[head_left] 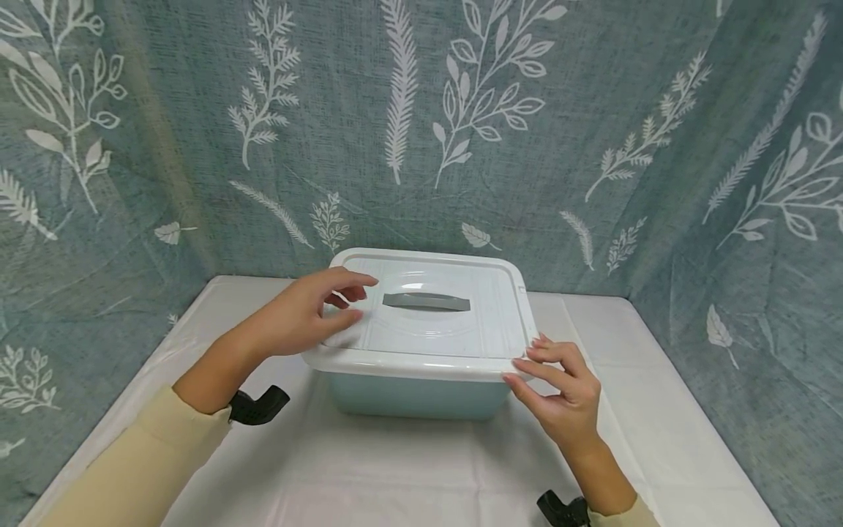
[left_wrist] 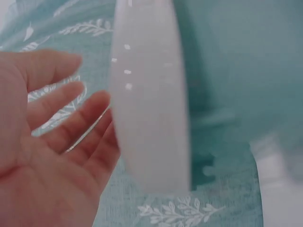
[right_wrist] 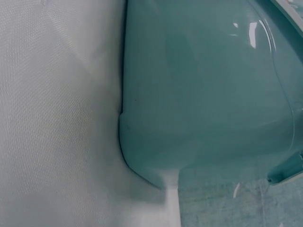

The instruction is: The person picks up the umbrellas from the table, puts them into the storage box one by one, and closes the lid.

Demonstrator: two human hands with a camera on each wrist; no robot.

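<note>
A white lid [head_left: 454,333] with a grey handle [head_left: 426,301] covers a pale blue-green plastic box [head_left: 418,397]. My left hand [head_left: 306,307] hovers over the lid's left side, thumb and fingers loosely bent and apart, holding nothing. In the left wrist view, the fingers of that hand [left_wrist: 66,137] are spread beside the lid's white rim [left_wrist: 151,104]. At the front right corner, my right hand [head_left: 566,391] pinches the lid's rim, thumb at the front edge and fingertips on top. The right wrist view shows the box's wall [right_wrist: 199,90] but not the hand.
The box stands on a white cloth-covered table [head_left: 388,468]. Behind and on both sides hangs a grey-green curtain [head_left: 349,132] with white leaf prints. Black wrist mounts [head_left: 259,406] show on both forearms.
</note>
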